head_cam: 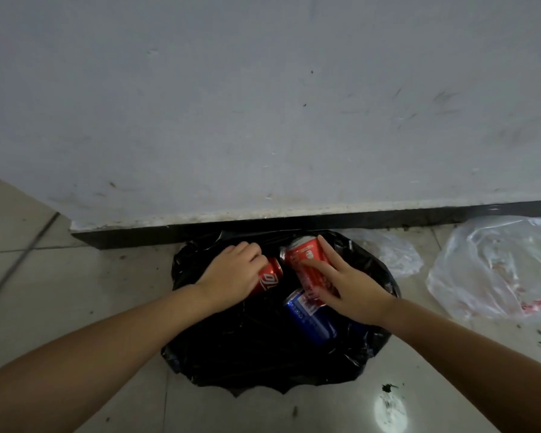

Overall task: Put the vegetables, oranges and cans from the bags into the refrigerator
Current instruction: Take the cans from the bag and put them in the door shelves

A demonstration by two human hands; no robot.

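A black plastic bag (263, 348) lies open on the tiled floor against the wall. Three cans lie in it. My left hand (231, 273) curls over a red cola can (270, 278) at the bag's upper left. A taller red can (306, 264), tilted up toward the wall, is gripped by my right hand (347, 289), thumb across its front and fingers along its right side. Just below it a blue can (310, 320) lies on its side, partly under my right hand. The refrigerator is not in view.
A grey-white wall with a black baseboard (356, 218) stands right behind the bag. Two clear plastic bags lie on the floor to the right, a small one (394, 254) and a larger one (494, 270) with something pinkish inside.
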